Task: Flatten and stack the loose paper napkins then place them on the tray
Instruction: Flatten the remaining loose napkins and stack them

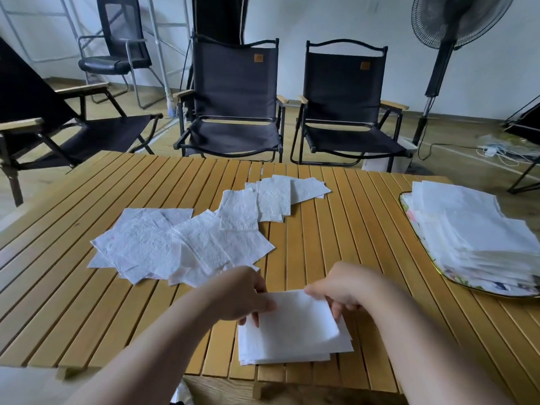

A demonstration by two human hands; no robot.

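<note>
A white napkin is held just above a small flat stack of napkins near the table's front edge. My left hand pinches its upper left corner and my right hand pinches its upper right corner. Several loose crumpled napkins lie spread over the middle left of the slatted wooden table, with a few more napkins farther back. At the right edge a patterned tray carries a tall pile of flattened napkins.
Two black folding chairs stand behind the table, another chair at the left, an office chair farther back. A standing fan and floor cables are at the back right.
</note>
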